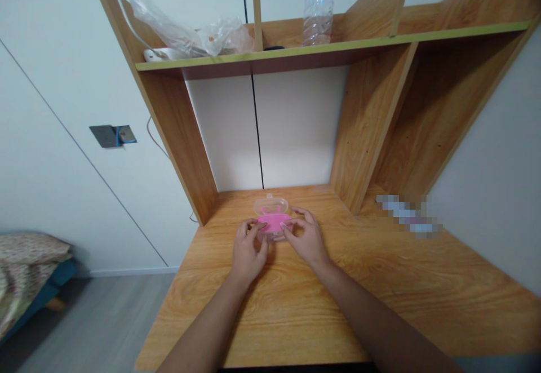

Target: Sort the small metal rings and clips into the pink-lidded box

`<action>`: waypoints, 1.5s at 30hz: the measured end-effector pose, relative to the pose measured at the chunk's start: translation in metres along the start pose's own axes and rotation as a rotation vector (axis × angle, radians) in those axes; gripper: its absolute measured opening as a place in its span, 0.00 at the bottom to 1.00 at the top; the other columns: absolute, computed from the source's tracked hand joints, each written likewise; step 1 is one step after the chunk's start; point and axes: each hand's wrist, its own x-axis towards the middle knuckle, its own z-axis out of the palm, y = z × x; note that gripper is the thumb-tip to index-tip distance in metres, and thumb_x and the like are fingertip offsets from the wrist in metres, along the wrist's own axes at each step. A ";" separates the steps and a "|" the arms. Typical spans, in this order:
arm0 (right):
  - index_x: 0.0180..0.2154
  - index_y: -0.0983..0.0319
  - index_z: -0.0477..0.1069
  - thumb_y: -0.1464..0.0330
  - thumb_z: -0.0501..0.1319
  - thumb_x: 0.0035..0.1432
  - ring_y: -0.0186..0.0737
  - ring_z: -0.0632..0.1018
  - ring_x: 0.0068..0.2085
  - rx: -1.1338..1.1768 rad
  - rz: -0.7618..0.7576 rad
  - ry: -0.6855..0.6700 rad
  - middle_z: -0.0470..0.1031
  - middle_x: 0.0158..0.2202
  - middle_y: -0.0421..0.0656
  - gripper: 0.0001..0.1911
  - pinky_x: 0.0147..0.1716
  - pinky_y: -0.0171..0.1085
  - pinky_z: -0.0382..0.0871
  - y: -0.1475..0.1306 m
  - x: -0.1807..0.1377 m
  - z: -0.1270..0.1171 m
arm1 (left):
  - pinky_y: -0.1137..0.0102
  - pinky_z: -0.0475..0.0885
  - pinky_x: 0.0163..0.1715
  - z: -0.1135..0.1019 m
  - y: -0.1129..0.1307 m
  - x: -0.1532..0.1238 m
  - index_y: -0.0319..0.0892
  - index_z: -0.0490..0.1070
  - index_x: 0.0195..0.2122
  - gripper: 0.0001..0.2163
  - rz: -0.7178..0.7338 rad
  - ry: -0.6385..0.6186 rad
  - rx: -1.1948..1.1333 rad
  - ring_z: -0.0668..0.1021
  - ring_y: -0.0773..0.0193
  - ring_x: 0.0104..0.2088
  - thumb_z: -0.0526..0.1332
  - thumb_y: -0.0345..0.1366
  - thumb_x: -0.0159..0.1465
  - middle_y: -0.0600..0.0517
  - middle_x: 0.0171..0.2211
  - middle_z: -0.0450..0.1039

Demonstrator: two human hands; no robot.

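A small clear plastic case stands near the back of the wooden desk, its transparent oval lid tipped back. Over its clear base lies a flat pink oval piece, between my two hands. My left hand grips the left edge of the pink piece with bent fingers, its thumb low by the base. From the other side, my right hand pinches the right edge between thumb and index finger, the other fingers curled behind. Whatever lies under the pink piece is mostly hidden.
The wooden desk carries a shelf unit at its back. On the shelf are a crumpled plastic bag and a clear bottle. A blurred-out item lies at the right. A wall socket box is at left.
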 end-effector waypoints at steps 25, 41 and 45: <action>0.49 0.56 0.76 0.76 0.67 0.50 0.50 0.72 0.57 0.066 0.053 -0.108 0.69 0.54 0.48 0.23 0.60 0.52 0.66 0.009 -0.011 -0.009 | 0.61 0.72 0.45 -0.049 -0.036 0.017 0.42 0.75 0.44 0.16 -0.008 -0.190 0.147 0.77 0.55 0.42 0.54 0.25 0.59 0.46 0.40 0.75; 0.45 0.55 0.78 0.76 0.63 0.53 0.47 0.72 0.56 0.099 0.074 -0.068 0.70 0.52 0.46 0.18 0.59 0.50 0.66 0.003 -0.007 -0.014 | 0.70 0.67 0.30 -0.069 -0.073 0.009 0.40 0.76 0.29 0.05 -0.181 -0.561 0.114 0.76 0.62 0.30 0.62 0.34 0.58 0.50 0.30 0.76; 0.44 0.55 0.78 0.76 0.63 0.55 0.46 0.73 0.55 0.112 0.054 -0.062 0.70 0.51 0.46 0.16 0.59 0.49 0.66 0.002 -0.007 -0.014 | 0.70 0.67 0.33 -0.062 -0.063 0.008 0.40 0.75 0.29 0.05 -0.132 -0.565 0.078 0.76 0.62 0.32 0.60 0.33 0.59 0.50 0.30 0.76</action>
